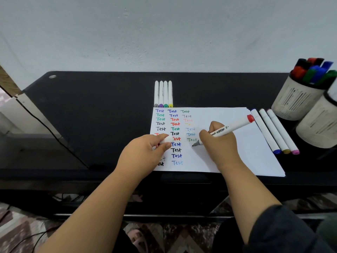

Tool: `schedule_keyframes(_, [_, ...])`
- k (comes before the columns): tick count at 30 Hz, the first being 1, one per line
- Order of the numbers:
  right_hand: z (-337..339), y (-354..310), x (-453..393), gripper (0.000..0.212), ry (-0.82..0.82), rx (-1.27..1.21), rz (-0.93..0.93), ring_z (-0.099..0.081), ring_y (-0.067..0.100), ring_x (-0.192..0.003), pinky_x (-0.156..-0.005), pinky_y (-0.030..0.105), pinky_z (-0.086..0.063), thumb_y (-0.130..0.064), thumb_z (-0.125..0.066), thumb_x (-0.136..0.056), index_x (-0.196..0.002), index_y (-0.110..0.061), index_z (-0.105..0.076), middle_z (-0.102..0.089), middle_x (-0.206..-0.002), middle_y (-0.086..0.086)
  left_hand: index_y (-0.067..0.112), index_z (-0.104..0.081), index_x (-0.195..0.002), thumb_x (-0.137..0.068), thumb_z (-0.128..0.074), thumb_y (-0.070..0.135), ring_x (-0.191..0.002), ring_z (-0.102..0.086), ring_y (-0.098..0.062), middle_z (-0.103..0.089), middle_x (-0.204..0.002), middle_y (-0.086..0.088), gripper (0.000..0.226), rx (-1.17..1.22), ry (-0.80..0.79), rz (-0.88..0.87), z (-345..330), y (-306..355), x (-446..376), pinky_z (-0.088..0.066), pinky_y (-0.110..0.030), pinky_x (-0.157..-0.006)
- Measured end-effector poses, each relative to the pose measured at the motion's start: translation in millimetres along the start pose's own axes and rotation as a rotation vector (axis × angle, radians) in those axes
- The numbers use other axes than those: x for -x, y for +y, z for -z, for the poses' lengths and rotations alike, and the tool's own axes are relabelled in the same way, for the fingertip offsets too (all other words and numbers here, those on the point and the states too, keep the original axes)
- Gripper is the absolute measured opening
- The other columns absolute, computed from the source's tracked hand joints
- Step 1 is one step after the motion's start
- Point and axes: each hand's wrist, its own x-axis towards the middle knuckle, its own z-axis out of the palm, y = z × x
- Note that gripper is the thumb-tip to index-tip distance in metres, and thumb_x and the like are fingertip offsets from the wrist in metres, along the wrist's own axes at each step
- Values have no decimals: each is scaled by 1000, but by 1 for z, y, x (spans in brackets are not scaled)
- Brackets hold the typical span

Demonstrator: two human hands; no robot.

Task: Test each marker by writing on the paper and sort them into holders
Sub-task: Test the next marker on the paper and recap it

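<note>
— Red cap on the back end, grey tip at the front: that was the marker [226, 129] the right hand [218, 143] had its fingers wrapped around, tip down on the paper [237, 154] just below the third column of "Test" words.

— And the left hand [144, 152]?

— It pinched a small white cap [166, 140] between thumb and fingers, resting over the first column.

— How far had the sorting got?

— Well along, I'd judge. Three columns were written, the third shorter than the others. One holder [293, 101] at the right already stood full of markers. A second holder [317, 125] sat in front of it; what it held I couldn't tell.

— What was left?

— Three markers [273, 132] lay just beside the paper's right edge, and four [163, 94] in a row at its top edge. Which of those were tested, I couldn't say. The one in hand had yet to leave a visible mark.
</note>
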Motion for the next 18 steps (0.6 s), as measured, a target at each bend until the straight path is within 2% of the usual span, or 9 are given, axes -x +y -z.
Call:
schedule_keyframes(8, [-1, 1, 0, 36, 17, 39, 17, -28, 8, -42, -40, 16, -22, -6, -53, -82, -62, -16, -25, -25, -55, -2, 36, -51, -132, -92, -49, 46, -115, -48, -4, -54, -130, 15, 41, 24, 5, 0, -1, 2, 1, -36, -20, -81])
schedule_keyframes(13, [-1, 0, 2, 35, 48, 24, 6, -35, 2, -36, -39, 15, -21, -5, -51, -83, -62, -16, -25, -28, -52, -4, 36, -52, -131, -92, -50, 45, -121, -46, -5, -53, -132, 15, 40, 38, 2, -11, -3, 3, 0, -34, -19, -84])
schedule_keyframes(18, [0, 0, 3, 35, 36, 10, 3, -35, 1, -34, -37, 13, -22, -3, -49, -82, -62, -16, -23, -30, -37, -10, 36, -51, -131, -92, -50, 46, -123, -44, -5, -51, -134, 16, 41, 32, -8, -11, -5, 3, 0, -33, -18, -85])
